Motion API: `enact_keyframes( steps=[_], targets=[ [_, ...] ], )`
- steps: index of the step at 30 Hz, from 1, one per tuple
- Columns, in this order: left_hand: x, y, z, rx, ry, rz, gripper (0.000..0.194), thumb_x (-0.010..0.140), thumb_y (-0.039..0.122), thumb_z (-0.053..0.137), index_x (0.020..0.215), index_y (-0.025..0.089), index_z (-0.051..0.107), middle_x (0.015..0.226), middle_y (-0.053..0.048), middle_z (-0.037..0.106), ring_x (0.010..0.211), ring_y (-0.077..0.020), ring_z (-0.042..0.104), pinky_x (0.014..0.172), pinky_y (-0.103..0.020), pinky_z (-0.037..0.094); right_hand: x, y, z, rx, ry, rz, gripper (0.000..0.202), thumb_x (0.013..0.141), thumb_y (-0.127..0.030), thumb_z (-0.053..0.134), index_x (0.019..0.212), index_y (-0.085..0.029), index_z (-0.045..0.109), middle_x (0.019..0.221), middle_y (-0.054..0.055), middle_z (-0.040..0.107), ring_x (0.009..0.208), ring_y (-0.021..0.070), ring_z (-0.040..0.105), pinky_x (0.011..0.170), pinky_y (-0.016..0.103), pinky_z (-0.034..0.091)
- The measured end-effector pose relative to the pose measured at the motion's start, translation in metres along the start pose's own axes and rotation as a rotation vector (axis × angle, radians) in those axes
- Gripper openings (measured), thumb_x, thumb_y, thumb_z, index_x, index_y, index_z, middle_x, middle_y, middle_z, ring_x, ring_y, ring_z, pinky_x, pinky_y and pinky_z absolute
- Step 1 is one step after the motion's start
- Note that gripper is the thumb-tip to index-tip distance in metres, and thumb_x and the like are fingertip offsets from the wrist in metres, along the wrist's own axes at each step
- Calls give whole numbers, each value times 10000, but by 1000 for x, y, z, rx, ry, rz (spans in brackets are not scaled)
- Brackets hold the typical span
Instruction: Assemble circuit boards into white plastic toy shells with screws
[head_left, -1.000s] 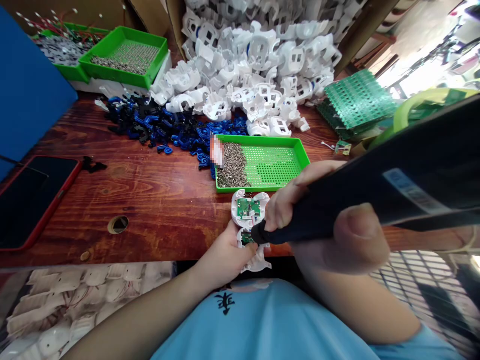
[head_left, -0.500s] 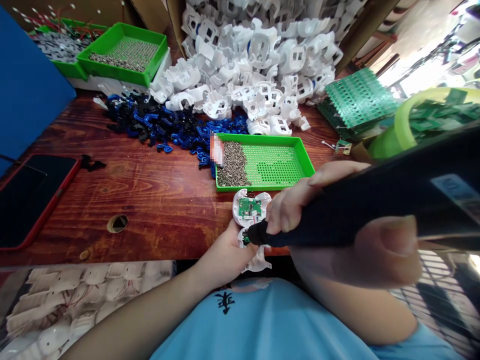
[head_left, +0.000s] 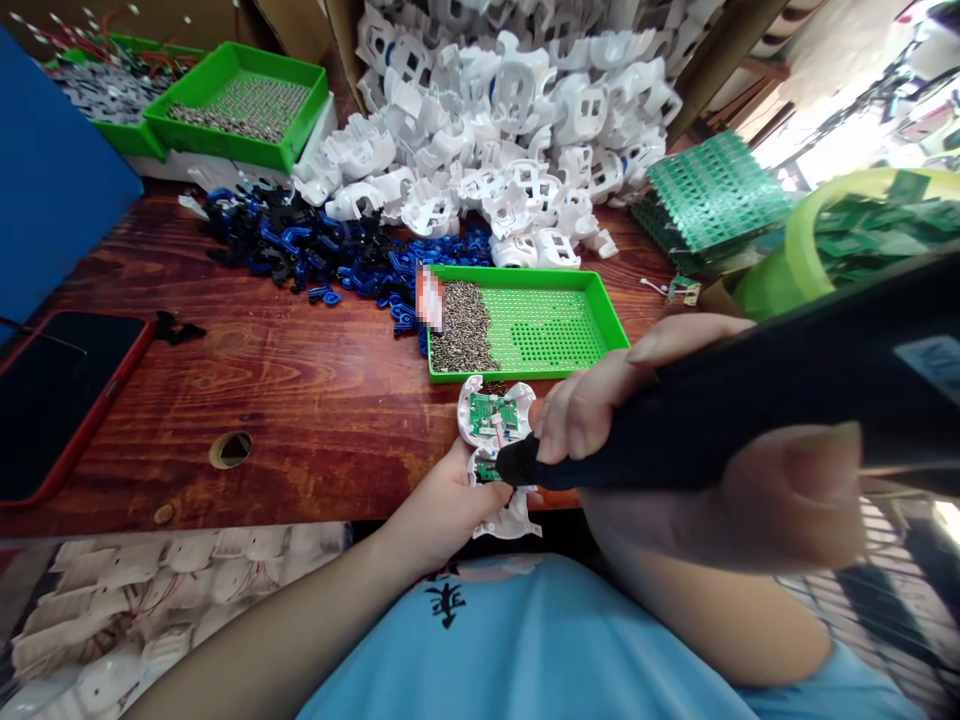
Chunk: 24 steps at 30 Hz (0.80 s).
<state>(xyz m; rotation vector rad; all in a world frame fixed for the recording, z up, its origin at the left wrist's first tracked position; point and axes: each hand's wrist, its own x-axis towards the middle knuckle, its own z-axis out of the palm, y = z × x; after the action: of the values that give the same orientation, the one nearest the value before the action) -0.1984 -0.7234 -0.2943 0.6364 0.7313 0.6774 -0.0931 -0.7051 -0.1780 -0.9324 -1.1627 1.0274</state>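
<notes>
My left hand is closed around a white plastic housing near the table's front edge. A green circuit board sits in the housing's upper part, with a thin red and white wire running down from it. A second small green board shows lower down, partly covered by the tool's tip. My right hand grips a black electric screwdriver, which slants in from the right. Its tip is over or against the lower board; contact cannot be made out.
A green tray of small screws lies just beyond the housing. Behind it are blue and black parts and heaped white shells. A phone lies at left; a yellow-green tub of boards stands right.
The housing and my left hand have shifted slightly left in view, and the upper board shows more fully. The screwdriver's body sits a little further right; its tip stays at the lower board.
</notes>
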Motion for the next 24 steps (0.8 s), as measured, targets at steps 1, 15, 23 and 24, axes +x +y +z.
enact_keyframes(
  steps=[1, 15, 23, 24],
  targets=[
    [0, 0, 0, -16, 5, -6, 593, 690, 87, 631, 1240, 164, 423, 1173, -81, 601, 1114, -260, 514, 809, -294, 426, 0, 1, -1, 4, 9, 11, 373, 796, -599, 483, 714, -244, 567, 432, -26, 525, 360, 165, 497, 430, 350, 429],
    [-1, -6, -5, -184, -59, -1, 310, 691, 142, 690, 982, 168, 588, 865, -15, 629, 760, -154, 577, 716, -281, 444, -1, 10, -11, 122, -4, 101, 352, 695, -518, 642, 750, -242, 431, 438, -43, 498, 369, 180, 498, 443, 355, 428],
    [-2, -6, -7, -194, -30, -27, 348, 666, 104, 700, 997, 147, 602, 946, -52, 641, 815, -179, 590, 789, -321, 438, -2, 11, -13, 141, 19, 71, 334, 694, -507, 653, 764, -246, 456, 457, -43, 495, 382, 183, 505, 434, 350, 423],
    [-2, -6, -6, -192, -27, -32, 346, 663, 106, 703, 992, 148, 606, 964, -56, 642, 833, -185, 593, 805, -324, 433, -2, 12, -13, 146, 23, 67, 331, 694, -507, 653, 765, -247, 461, 459, -42, 494, 383, 184, 506, 434, 351, 422]
  ],
)
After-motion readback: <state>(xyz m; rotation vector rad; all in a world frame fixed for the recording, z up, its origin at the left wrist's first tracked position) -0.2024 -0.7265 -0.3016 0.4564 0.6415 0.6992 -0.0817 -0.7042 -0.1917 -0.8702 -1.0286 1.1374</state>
